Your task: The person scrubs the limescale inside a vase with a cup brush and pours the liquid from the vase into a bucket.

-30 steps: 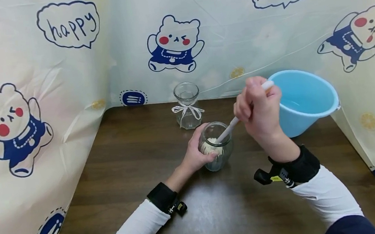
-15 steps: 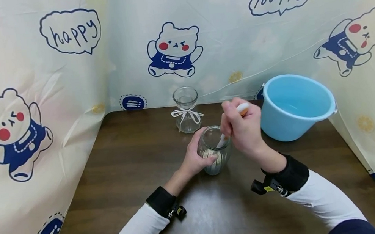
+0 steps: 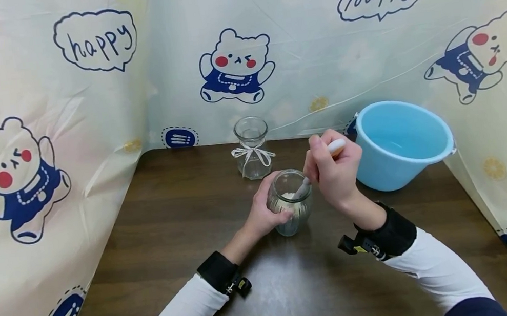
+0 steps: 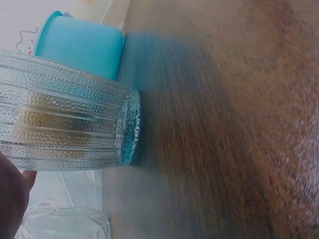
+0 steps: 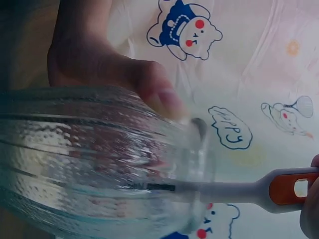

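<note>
A clear ribbed glass jar point(image 3: 293, 221) stands upright on the dark wooden table, and my left hand point(image 3: 264, 213) grips it around its left side. My right hand point(image 3: 336, 172) is curled around the handle of a white bottle brush point(image 5: 234, 193), which has an orange inset and a hole near its end. The brush slants down through the jar's mouth. Its pale yellowish head point(image 4: 55, 122) shows blurred through the textured glass in the left wrist view. My left thumb lies along the near side of the jar.
Behind the jar stands a second glass vase point(image 3: 251, 136) with a white ribbon bow. A light blue bucket point(image 3: 388, 164) stands at the back right, close to my right hand. Printed cloth point(image 3: 180, 83) hangs around the table point(image 3: 173, 228) on its back and sides.
My right hand has come down and left with the brush, pushing it deeper into the jar, then risen slightly again. My left hand keeps hold of the jar. The head view has shifted slightly.
</note>
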`<state>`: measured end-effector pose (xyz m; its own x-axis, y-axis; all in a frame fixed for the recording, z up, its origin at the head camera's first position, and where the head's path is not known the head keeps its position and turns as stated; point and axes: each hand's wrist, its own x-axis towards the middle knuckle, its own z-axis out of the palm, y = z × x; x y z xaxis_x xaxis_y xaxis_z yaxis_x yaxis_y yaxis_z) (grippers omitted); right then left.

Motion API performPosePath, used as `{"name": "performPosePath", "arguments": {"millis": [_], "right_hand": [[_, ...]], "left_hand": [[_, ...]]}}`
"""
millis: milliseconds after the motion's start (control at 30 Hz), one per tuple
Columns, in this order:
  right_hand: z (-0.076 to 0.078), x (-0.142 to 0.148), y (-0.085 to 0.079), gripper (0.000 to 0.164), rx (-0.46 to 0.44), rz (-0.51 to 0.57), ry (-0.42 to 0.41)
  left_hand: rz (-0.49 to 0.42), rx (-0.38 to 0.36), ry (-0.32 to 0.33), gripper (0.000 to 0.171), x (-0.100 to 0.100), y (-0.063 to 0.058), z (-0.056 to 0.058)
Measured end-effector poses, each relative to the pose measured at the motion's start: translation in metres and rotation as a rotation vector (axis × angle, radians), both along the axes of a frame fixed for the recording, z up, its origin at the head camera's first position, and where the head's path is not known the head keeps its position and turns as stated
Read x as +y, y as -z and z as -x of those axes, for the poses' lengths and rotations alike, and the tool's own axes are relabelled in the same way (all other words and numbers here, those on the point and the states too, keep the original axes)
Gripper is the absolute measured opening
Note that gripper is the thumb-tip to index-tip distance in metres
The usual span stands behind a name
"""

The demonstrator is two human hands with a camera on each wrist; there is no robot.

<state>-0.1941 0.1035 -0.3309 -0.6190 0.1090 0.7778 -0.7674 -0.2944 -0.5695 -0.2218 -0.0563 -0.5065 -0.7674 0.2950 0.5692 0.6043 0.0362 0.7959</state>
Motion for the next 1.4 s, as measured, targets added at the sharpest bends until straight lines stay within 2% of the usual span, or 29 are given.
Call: {"name": "performPosePath", "arguments": {"millis": [133, 200, 300, 400, 467, 567, 700, 800, 967, 1067, 1200, 1300, 1400], "right_hand": [[-0.001, 0.005, -0.016, 0.038, 0.03, 0.073, -0.039], [-0.003, 0.006, -0.02, 0.038, 0.036, 0.092, -0.041], [-0.005, 0.003, -0.011, 0.036, 0.045, 0.068, -0.018], [-0.006, -0.003, 0.006, 0.035, 0.054, -0.014, 0.034], [-0.006, -0.006, 0.01, 0.036, 0.062, -0.068, 0.057], [-0.007, -0.007, 0.003, 0.038, 0.077, -0.096, 0.061], [-0.006, -0.004, -0.014, 0.043, 0.09, -0.054, 0.043], [-0.005, -0.003, -0.012, 0.044, 0.071, -0.066, 0.047], [-0.003, -0.001, 0.011, 0.037, -0.076, -0.185, 0.073], [-0.004, 0.002, 0.021, 0.026, -0.168, -0.268, 0.072], [-0.007, 0.006, 0.023, 0.009, -0.238, -0.426, 0.024], [-0.01, 0.009, 0.02, 0.008, -0.266, -0.553, 0.014], [-0.011, 0.013, 0.017, 0.012, -0.253, -0.691, 0.101]], "left_hand": [[-0.009, 0.005, 0.005, 0.109, -0.001, 0.0, 0.002], [-0.001, 0.008, 0.001, 0.106, -0.001, 0.0, 0.001], [0.009, -0.002, -0.006, 0.106, -0.001, 0.001, -0.002], [0.014, -0.018, -0.006, 0.104, -0.001, 0.002, -0.004], [0.013, -0.023, -0.002, 0.104, -0.001, 0.001, -0.004], [0.013, -0.015, -0.001, 0.105, -0.001, 0.001, -0.002], [0.012, -0.007, -0.009, 0.104, -0.002, -0.001, 0.0], [0.009, -0.012, -0.005, 0.103, -0.003, -0.002, -0.001], [0.01, -0.041, 0.016, 0.1, -0.003, -0.002, -0.002], [0.025, -0.062, 0.017, 0.1, -0.004, 0.0, -0.003], [0.01, -0.061, 0.028, 0.095, -0.004, 0.003, -0.003], [-0.004, -0.045, 0.033, 0.093, -0.004, 0.004, -0.003], [0.002, -0.032, 0.021, 0.095, -0.004, 0.002, -0.002]]}}
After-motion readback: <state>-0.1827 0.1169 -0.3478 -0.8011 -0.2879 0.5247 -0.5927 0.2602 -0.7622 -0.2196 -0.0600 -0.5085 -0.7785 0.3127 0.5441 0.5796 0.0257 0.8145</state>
